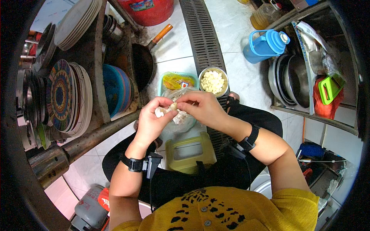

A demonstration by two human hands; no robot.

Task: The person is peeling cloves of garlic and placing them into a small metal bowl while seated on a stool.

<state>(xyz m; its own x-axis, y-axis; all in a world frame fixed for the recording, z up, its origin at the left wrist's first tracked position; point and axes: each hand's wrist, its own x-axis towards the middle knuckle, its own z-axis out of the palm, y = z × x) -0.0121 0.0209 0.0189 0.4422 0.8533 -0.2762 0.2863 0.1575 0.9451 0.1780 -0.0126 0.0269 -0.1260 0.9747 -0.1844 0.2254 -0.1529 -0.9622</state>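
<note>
My left hand (153, 117) and my right hand (201, 106) meet over a clear plastic bag, their fingertips on one garlic clove (173, 106). White garlic pieces (159, 112) also lie against my left palm. Papery garlic skins (181, 117) show in the plastic bag (175, 127) below. Beyond my hands, a light green plastic basket (159, 83) holds a yellow plastic packet (173, 82). A round metal bowl (226, 86) of peeled garlic cloves (213, 82) stands right of the basket, by the drain grate.
A black drain grate (202, 34) crosses the tiled floor. Left are a rack of plates (62, 95) and a wok (143, 65); at the top, a red bucket (147, 11). Right are a blue jug (264, 46) and metal basins (297, 80). A yellow-green plastic stool (190, 164) lies between my legs.
</note>
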